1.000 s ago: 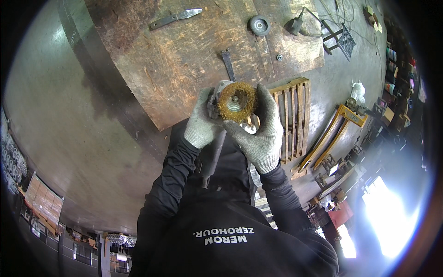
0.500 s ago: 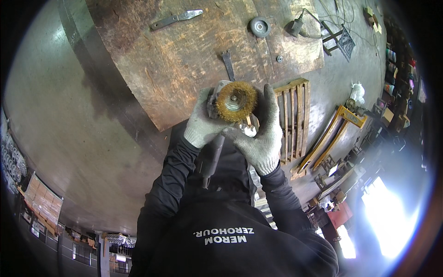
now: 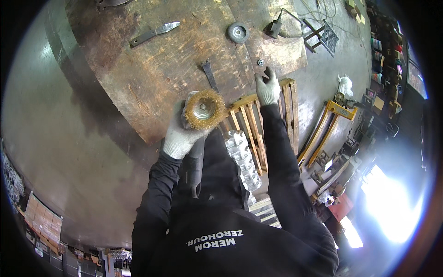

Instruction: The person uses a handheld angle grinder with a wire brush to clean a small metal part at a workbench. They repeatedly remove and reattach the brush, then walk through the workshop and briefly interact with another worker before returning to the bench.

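Angle grinder (image 3: 195, 161): dark body, golden wire brush (image 3: 214, 117) facing up; carried in the left hand (image 3: 178, 135), gloved, which grasps it near the brush end. Right hand (image 3: 267, 90): gloved, released, thumb and fingers parted. Small round metal piece (image 3: 260, 62): on the bench (image 3: 175, 60), just beyond the right hand's fingertips. Flat dark wrench (image 3: 210, 76): beyond the left hand, rightward. Grey wheel (image 3: 238, 33): farther beyond both hands. Dark-handled blade (image 3: 154, 33): well beyond the left hand, leftward.

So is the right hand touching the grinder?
No, the right hand is out near the small round metal part on the wooden board, while the left hand holds the grinder.
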A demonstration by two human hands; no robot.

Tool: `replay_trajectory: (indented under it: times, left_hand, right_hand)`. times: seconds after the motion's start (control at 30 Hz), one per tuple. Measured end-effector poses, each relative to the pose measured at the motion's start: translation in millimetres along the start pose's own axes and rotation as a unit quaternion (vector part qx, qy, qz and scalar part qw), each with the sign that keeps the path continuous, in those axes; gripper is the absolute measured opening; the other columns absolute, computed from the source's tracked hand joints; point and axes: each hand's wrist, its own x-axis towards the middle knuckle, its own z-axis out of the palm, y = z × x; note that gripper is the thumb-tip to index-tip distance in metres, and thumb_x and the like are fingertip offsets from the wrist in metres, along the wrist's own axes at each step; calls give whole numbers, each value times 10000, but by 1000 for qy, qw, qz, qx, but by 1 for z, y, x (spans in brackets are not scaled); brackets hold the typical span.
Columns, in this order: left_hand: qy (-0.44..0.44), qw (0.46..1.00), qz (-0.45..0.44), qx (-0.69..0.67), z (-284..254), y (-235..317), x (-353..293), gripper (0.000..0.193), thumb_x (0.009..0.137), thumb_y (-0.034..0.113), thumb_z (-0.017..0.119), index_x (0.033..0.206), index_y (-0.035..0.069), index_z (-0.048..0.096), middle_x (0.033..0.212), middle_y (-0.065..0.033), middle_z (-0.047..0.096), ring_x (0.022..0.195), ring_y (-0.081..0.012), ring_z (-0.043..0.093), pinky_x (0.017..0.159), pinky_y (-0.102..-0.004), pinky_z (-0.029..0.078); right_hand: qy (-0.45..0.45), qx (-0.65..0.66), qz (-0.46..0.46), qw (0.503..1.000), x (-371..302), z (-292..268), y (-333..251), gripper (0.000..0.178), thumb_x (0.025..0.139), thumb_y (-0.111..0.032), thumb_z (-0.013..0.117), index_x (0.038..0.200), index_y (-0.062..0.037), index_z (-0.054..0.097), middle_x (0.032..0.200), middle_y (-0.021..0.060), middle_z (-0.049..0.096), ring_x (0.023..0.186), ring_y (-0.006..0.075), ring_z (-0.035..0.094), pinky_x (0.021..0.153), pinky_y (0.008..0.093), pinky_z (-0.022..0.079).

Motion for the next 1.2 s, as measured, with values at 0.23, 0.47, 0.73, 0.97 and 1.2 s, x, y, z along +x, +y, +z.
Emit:
replay_trajectory:
  times: [0.23, 0.47, 0.73, 0.97, 1.2]
  left_hand:
    - [68, 997, -31, 34, -22, -5, 0, 768, 730, -24, 815, 1367, 27, 390, 1343, -133, 528, 1202, -242, 570, 996, -413, 540]
    - [104, 990, 26, 90, -16, -9, 0, 799, 680, 93, 908, 1318, 9, 434, 1236, -124, 617, 1089, -198, 626, 937, -341, 546]
    - [80, 994, 2, -77, 9, 6, -1, 837, 660, 84, 914, 1322, 32, 405, 1293, -114, 560, 1184, -214, 574, 991, -353, 532]
    - [-74, 919, 7, -387, 14, 0, -7, 780, 688, 1, 867, 1313, 52, 404, 1285, -115, 554, 1171, -225, 584, 968, -362, 548]
    - [-78, 960, 23, -269, 19, 5, -13, 666, 768, 19, 778, 1321, 66, 409, 1289, -116, 558, 1158, -239, 596, 975, -382, 537]
  right_hand:
    - [71, -192, 10, 979, 95, 77, 74, 350, 826, -280, 710, 1152, -157, 675, 1118, 190, 634, 1031, 363, 635, 895, 436, 510]
    - [19, 61, 77, 995, 71, 55, 53, 276, 747, -204, 851, 856, -34, 664, 749, 73, 688, 666, 184, 666, 647, 334, 544]
    - [-118, 435, -69, 890, -94, -69, -116, 120, 939, 28, 621, 1054, 62, 619, 999, 139, 699, 903, 191, 684, 851, 322, 571]
    - [-152, 190, -204, 948, -161, -116, -185, 185, 866, 90, 675, 1041, 32, 659, 1116, 124, 670, 1013, 154, 653, 862, 289, 554]
    - [-102, 29, -304, 947, -161, -113, -201, 157, 721, -60, 814, 858, -54, 737, 1008, 131, 666, 908, 275, 664, 785, 371, 524]
